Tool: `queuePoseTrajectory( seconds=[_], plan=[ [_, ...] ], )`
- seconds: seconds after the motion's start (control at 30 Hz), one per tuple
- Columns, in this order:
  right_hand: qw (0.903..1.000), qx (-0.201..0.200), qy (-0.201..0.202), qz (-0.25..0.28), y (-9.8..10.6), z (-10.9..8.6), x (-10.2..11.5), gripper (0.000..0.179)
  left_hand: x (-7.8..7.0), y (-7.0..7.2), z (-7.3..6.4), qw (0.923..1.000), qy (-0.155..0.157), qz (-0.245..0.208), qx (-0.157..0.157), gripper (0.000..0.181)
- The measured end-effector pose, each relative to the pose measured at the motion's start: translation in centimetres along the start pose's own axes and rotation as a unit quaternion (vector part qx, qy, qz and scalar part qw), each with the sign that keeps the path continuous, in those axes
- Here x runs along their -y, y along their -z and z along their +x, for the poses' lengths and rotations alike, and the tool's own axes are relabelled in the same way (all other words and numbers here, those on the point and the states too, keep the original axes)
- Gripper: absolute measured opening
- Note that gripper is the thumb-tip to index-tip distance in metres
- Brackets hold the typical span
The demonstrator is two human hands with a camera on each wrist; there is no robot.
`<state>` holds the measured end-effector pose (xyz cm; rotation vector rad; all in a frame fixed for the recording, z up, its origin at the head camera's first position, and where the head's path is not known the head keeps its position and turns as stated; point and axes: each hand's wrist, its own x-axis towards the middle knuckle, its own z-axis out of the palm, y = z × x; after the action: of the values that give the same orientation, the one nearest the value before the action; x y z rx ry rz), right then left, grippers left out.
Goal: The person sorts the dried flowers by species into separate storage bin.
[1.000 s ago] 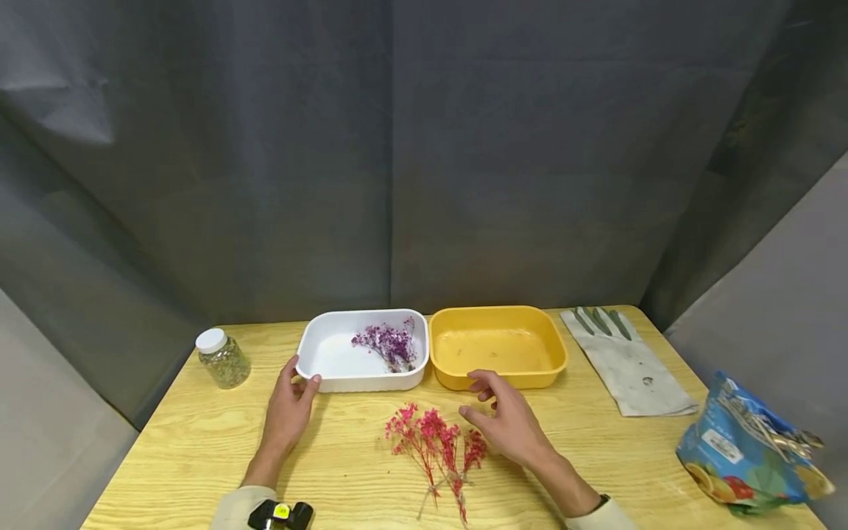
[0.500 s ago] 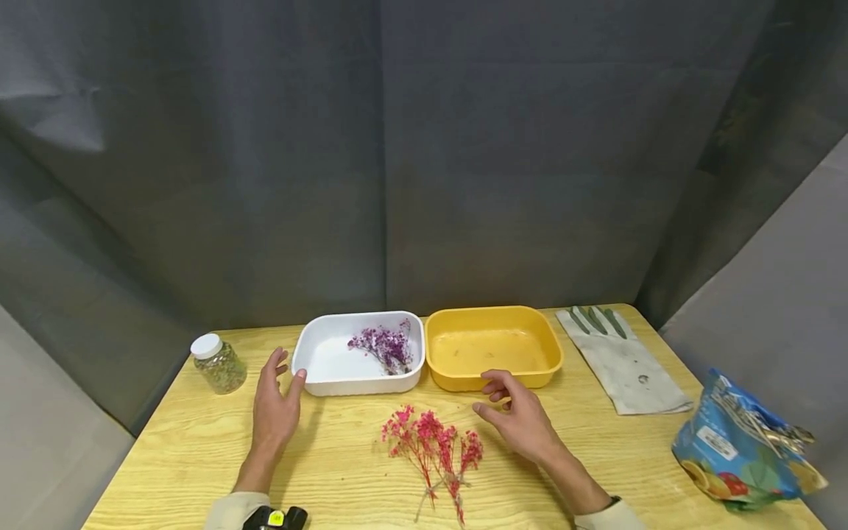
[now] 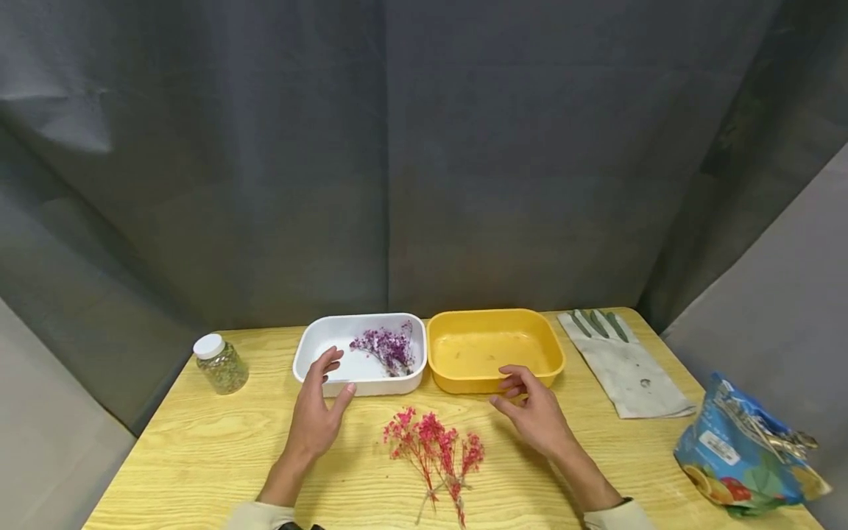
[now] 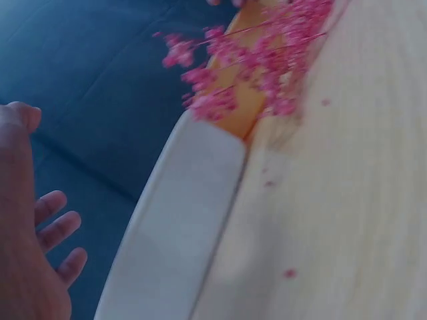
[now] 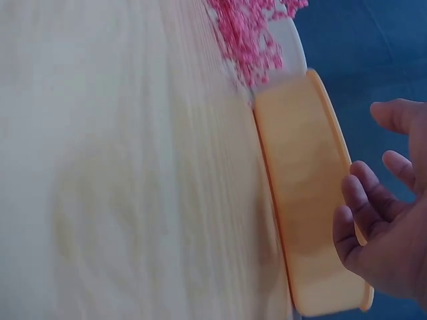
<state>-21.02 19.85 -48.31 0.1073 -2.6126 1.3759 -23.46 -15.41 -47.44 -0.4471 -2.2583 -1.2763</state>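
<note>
My left hand (image 3: 316, 412) hovers at the front rim of the white tray (image 3: 371, 386), thumb and fingers spread apart with nothing between them. Inside that tray lies a bunch of purple dried flowers (image 3: 389, 346). Near the front edge of the yellow tray (image 3: 497, 316) is my right hand (image 3: 535, 412), its fingers loosely bent and holding nothing. In the right wrist view, the right fingers (image 5: 360, 200) overlap the yellow tray's rim; whether they touch it I cannot tell. Between the hands, pink dried flowers (image 3: 433, 445) in tied bunches lie on the wooden table (image 3: 371, 471).
A glass jar (image 3: 225, 368) with a white lid stands at the left. On the right, a folded cloth (image 3: 636, 375) carries several green, slender pieces (image 3: 599, 324). A crumpled blue bag (image 3: 745, 445) sits at the right edge. Behind the table hangs a dark curtain (image 3: 424, 162).
My left hand let go of the white tray's left corner, drew back, then moved right to its front rim. The right hand shifted slightly right. Trays and flowers look unmoved.
</note>
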Motion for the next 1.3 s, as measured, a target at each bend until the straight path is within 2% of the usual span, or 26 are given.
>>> queuePoseTrajectory(
  seconds=[0.2,0.37,0.57,0.77,0.87,0.97,1.1,1.3],
  plan=[
    [0.9993,-0.035,0.006,-0.011,1.0,0.3,-1.0,0.048,-0.7,-1.5,-1.6,0.9986,0.012,0.017,0.049,0.063],
    [0.9984,-0.05,-0.021,-0.019,2.2,0.7,-2.1,0.046,-0.7,-2.4,-3.3,0.995,0.027,0.04,0.087,0.062],
    [0.9963,-0.067,-0.038,-0.037,3.5,1.0,-3.3,0.047,-1.0,-2.6,-4.9,0.99,0.066,0.034,0.12,0.06],
    [0.993,-0.096,-0.037,-0.058,4.2,1.3,-4.1,0.045,-1.7,-2.7,-6.1,0.9848,0.082,0.06,0.14,0.057],
    [0.9913,-0.108,-0.054,-0.053,4.2,1.5,-4.4,0.044,-1.8,-2.8,-6.6,0.9822,0.092,0.072,0.147,0.056],
    [0.9904,-0.106,-0.079,-0.041,4.5,1.9,-4.6,0.047,-2.0,-2.9,-7.1,0.979,0.107,0.078,0.155,0.055],
    [0.991,-0.078,-0.106,-0.026,5.2,2.4,-5.0,0.055,-2.5,-3.1,-7.6,0.9726,0.123,0.071,0.184,0.054],
    [0.991,-0.024,-0.131,0.008,5.8,2.8,-5.6,0.07,-3.2,-3.1,-8.3,0.9626,0.124,0.059,0.234,0.054]
  ],
)
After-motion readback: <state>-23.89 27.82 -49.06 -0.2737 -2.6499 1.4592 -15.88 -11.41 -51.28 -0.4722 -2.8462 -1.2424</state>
